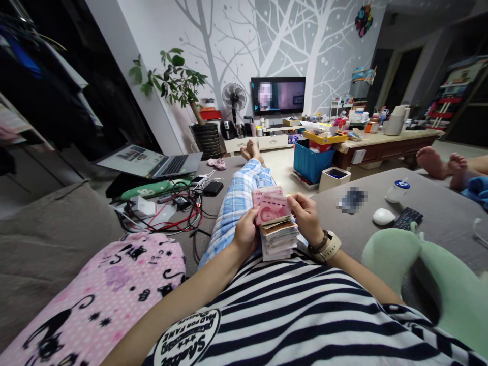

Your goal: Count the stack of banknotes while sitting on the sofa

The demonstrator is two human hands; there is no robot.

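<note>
Pink banknotes [273, 209] marked 100 are held up in front of my lap between both hands. My left hand [247, 230] grips their left edge, thumb over the front. At the upper right, my right hand [306, 216] pinches the edge of a note between thumb and fingers. Just below the notes, a thick stack of papers [280, 241] with a brownish top rests on my striped shirt. Whether my left fingers also touch that stack is hidden. A watch and a dark bracelet circle my right wrist.
An open laptop [152, 162] and tangled cables [183, 203] lie to the left, beside a pink cat-print cushion [152, 269]. At right are a white mouse [384, 217], a small keyboard [408, 219], a lidded jar [397, 191] and a green neck pillow [392, 254]. Another person's feet [432, 161] rest beyond.
</note>
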